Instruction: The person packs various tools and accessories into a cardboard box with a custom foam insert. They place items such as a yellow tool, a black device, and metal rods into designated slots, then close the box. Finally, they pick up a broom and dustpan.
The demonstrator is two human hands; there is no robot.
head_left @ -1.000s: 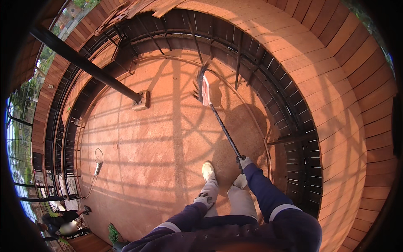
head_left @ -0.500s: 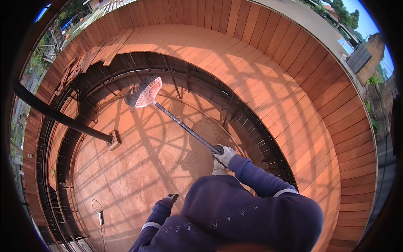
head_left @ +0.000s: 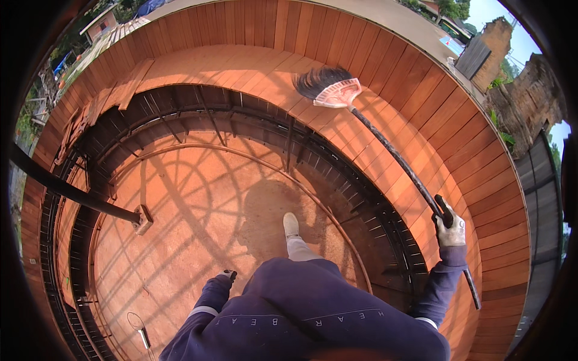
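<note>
My right hand (head_left: 453, 233), in a white and black work glove, is wrapped round the dark handle of a broom (head_left: 402, 161) at my right. The handle's end sticks out below the wrist. The broom's head has a pale pink, fan-shaped plastic holder (head_left: 340, 93) and black bristles (head_left: 318, 81) that point left, over the curved wooden bench (head_left: 271, 67). Whether they touch its planks I cannot tell. My left hand (head_left: 227, 275), also gloved, hangs low by my left side over the reddish floor. Nothing shows in it, and its fingers are mostly hidden.
A slatted wooden backrest (head_left: 433, 96) curves round behind the bench. Dark metal framing (head_left: 337, 171) and a bent pipe (head_left: 328, 210) run under its inner edge. Loose planks (head_left: 135, 81) lie at the far left. A black post (head_left: 78, 195) slants to a floor block (head_left: 143, 220); a corded device (head_left: 142, 337) lies near left.
The broom has swung up and right, from over the floor to over the bench. My right hand has moved right with it. My left hand has shifted slightly left; a shoe now shows ahead.
</note>
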